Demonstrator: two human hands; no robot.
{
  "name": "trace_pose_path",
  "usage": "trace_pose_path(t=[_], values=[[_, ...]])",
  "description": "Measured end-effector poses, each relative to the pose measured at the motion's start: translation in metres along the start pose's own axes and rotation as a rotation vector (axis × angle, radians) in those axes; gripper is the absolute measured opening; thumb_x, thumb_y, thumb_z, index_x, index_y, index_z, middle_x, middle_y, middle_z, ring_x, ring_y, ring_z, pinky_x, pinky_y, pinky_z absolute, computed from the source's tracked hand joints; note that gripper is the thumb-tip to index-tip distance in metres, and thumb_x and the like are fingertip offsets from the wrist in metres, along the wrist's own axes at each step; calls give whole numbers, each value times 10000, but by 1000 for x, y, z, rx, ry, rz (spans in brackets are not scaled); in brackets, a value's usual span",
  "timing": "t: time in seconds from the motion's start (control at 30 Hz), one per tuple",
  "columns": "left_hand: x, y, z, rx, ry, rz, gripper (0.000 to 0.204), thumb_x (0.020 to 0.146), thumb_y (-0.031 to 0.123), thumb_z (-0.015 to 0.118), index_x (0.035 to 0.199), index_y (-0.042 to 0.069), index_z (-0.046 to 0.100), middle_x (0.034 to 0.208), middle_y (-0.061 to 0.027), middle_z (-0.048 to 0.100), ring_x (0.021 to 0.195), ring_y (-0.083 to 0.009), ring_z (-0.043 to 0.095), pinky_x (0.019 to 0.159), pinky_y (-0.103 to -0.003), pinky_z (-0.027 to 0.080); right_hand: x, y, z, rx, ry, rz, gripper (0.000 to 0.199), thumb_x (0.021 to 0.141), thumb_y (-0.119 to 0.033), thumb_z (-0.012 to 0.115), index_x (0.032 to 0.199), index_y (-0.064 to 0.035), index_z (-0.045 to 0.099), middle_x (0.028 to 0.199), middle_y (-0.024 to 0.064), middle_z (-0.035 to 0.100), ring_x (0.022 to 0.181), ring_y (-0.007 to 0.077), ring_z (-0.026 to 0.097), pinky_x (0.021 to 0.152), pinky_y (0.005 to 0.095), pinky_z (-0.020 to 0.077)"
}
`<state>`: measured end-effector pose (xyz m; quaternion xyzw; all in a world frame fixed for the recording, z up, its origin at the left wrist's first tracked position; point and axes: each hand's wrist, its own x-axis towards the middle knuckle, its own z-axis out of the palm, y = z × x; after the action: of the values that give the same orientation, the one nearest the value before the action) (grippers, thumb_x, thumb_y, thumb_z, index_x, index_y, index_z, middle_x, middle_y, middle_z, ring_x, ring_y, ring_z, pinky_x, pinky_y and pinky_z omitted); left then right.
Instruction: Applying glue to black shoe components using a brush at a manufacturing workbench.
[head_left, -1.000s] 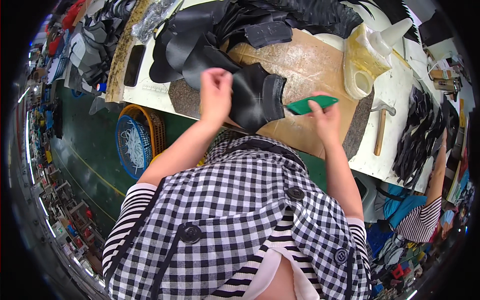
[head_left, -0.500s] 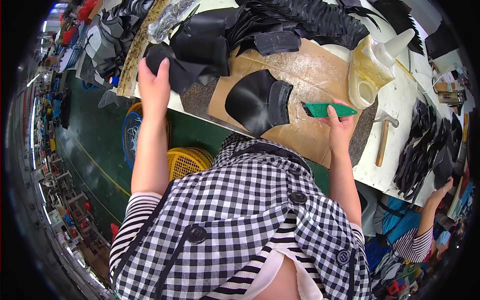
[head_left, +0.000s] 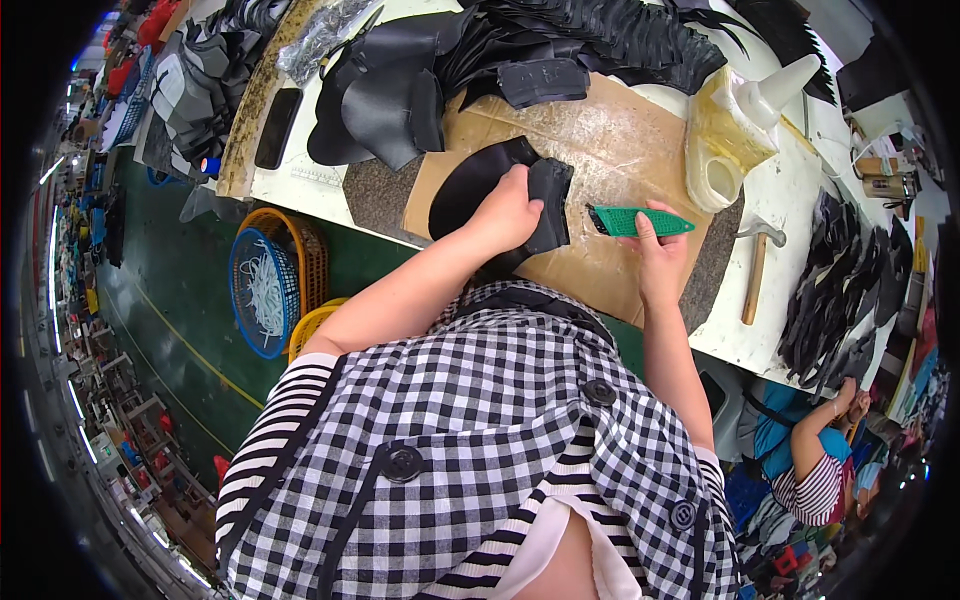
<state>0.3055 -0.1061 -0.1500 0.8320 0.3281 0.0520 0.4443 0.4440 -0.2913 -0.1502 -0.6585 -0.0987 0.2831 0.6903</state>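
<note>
Hands: left (head_left: 508, 212) on one black piece (head_left: 480, 178), right (head_left: 660, 248) gripping one green brush (head_left: 638, 221)

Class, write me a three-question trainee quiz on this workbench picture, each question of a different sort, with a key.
1. True or false: the left hand presses on a black leather piece lying on the brown board.
2. What does the right hand hold? A) the hammer B) a green brush C) the glue jug
3. Fill in: the hammer has a ______ handle.

Key
1. True.
2. B: the green brush; the glue jug stands untouched behind it.
3. Wooden.
</note>
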Motion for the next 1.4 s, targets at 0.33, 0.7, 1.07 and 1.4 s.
trace_pose_path(t=[0.33,0.7,1.07,1.4], values=[[-5,7,-6,66,-38,-163,335,824,127,622,1025,-60,431,982,-302,574,957,-444,565,820,-465,462,18,11,57,-152,-30,-144,212,877,-68,619,1080,-38,567,946,66,616,834,144,619,682,283,537],[-12,-5,-13,-58,-217,-150,365,840,72,590,1042,-74,324,889,-302,582,701,-364,647,633,-439,520,12,-4,67,-457,-277,-337,127,850,-34,609,973,-64,623,968,131,651,898,276,644,776,301,494],[-16,-15,-5,-71,-155,-141,393,819,54,593,1073,-74,322,920,-326,567,813,-440,610,728,-456,501,-23,30,25,-380,-337,-290,184,838,5,605,1014,-46,586,962,101,647,899,194,641,786,280,497],[-26,-3,-26,40,-91,-126,366,855,136,616,1125,-30,434,910,-181,605,845,-272,624,751,-399,482,-10,20,35,-606,-285,-510,171,847,-41,624,1011,-28,578,951,99,634,871,179,621,782,287,487]])
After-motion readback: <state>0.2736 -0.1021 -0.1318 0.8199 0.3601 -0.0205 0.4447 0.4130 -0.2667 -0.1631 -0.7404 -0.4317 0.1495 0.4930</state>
